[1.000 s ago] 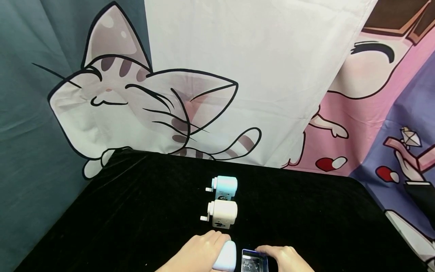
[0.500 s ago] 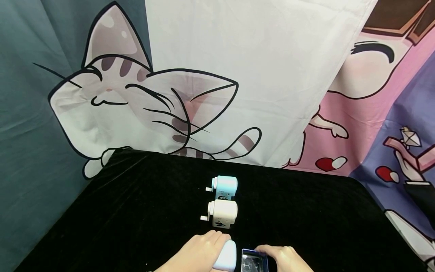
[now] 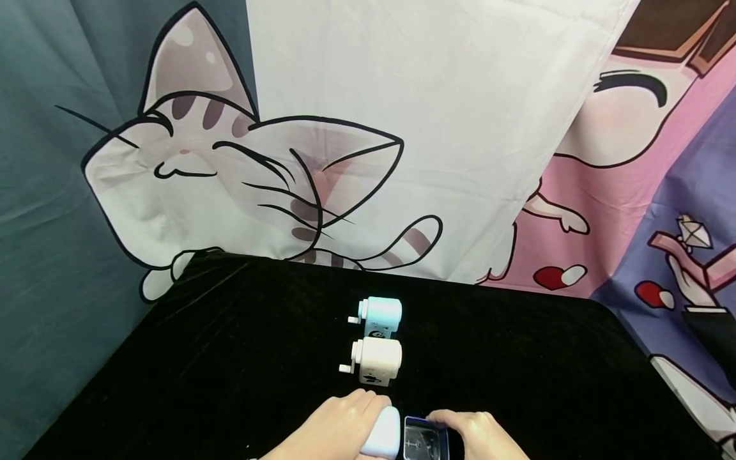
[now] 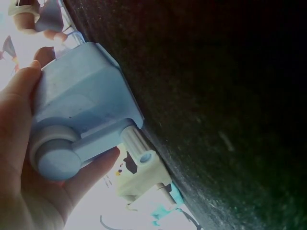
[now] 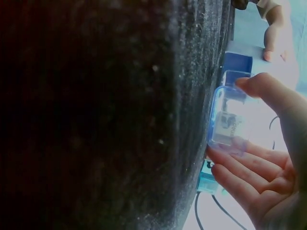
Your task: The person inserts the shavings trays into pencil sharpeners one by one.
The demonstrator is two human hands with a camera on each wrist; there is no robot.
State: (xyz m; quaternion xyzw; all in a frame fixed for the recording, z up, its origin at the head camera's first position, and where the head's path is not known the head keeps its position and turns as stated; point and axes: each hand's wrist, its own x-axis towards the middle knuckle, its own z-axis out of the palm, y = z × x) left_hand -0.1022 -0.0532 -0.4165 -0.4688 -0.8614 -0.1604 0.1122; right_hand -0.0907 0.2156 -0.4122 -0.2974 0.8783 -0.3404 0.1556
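My left hand [image 3: 342, 425] grips a light blue hand-crank pencil sharpener [image 3: 384, 434], with the thumb on one side and fingers on the other. Its crank [image 4: 103, 139] points away from my right hand in the left wrist view. Between thumb and fingertips, my right hand [image 3: 483, 434] holds a clear, blue-tinted shavings drawer [image 3: 425, 441]. The drawer lies just right of the sharpener, a narrow gap apart in the head view. A dark blue opening [image 5: 238, 62] in the sharpener's side faces the drawer in the right wrist view.
Beyond my left hand stands a cream crank sharpener [image 3: 379, 361], and behind it a turquoise one [image 3: 382, 314]. Both have cranks to the left. Black cloth [image 3: 230, 358] covers the table. A printed cat curtain [image 3: 345, 191] hangs behind.
My right hand has shifted slightly left with the drawer, narrowing the gap to the light blue sharpener. My left hand and the other two sharpeners have stayed in place.
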